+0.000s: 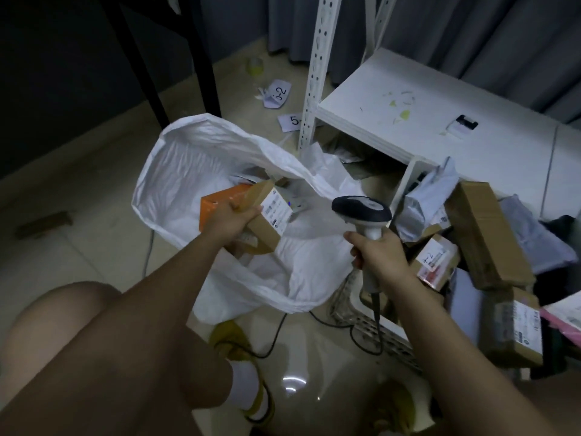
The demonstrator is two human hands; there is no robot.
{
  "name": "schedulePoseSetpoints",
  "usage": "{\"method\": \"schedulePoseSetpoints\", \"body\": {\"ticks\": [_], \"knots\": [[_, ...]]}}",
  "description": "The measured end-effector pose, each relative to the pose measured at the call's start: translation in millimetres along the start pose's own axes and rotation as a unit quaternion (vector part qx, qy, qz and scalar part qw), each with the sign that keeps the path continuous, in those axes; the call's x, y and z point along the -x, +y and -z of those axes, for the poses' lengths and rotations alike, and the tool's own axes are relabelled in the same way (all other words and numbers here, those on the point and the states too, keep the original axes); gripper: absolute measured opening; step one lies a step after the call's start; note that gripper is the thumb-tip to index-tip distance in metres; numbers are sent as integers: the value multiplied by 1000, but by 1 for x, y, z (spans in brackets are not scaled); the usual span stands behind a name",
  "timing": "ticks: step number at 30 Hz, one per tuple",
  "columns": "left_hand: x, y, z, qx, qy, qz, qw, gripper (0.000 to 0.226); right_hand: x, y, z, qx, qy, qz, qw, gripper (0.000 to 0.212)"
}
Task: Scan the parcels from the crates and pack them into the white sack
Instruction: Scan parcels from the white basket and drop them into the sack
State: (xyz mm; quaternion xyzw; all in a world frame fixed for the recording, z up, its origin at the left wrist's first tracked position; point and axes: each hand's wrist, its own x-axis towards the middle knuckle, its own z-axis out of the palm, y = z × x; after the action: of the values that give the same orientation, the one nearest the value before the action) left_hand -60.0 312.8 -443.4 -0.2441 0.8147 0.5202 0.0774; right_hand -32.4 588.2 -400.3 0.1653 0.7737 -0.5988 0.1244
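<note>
The white sack (188, 171) stands open on the floor in front of me. My left hand (229, 220) grips a brown cardboard parcel (267, 209) with a white label, held inside the sack's mouth. An orange box (217, 202) lies in the sack just behind it. My right hand (374, 256) holds the handle of a grey barcode scanner (361, 209), its head level with the parcel's label, to its right. At the right, a pile of parcels rests in a pale perforated crate (371, 325): a long brown box (487, 234), a small labelled box (437, 259) and a grey mailer bag (421, 212).
A white metal shelf (424, 121) with a perforated post (314, 77) stands behind the sack. Black table legs (201, 58) rise at the back left. Paper slips (278, 92) and a tape roll (255, 66) lie on the tiled floor. Cables (276, 338) run near my foot.
</note>
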Motion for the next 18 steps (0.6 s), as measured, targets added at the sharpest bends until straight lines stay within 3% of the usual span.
{"method": "schedulePoseSetpoints", "body": {"ticks": [2,6,8,10,13,15,18], "knots": [[-21,22,-13,0,-3,-26,1000,48,-7,-1,1,-14,1,2,1000,15],[-59,62,-40,-48,91,-85,991,59,-19,-10,8,-48,26,6,998,14],[-66,64,-51,-120,70,-29,990,68,-22,-13,12,-61,36,5,997,17],[-64,54,-61,-201,27,-27,979,69,-25,-13,18,-72,40,4,997,18],[-47,34,-69,-172,-23,-113,978,44,-24,-10,28,-77,44,6,996,14],[-31,30,-73,-98,-34,-107,989,27,-21,-6,39,-82,56,4,995,12],[-7,36,-83,-76,-34,-115,990,21,-13,-1,62,-84,87,-6,993,17]]}}
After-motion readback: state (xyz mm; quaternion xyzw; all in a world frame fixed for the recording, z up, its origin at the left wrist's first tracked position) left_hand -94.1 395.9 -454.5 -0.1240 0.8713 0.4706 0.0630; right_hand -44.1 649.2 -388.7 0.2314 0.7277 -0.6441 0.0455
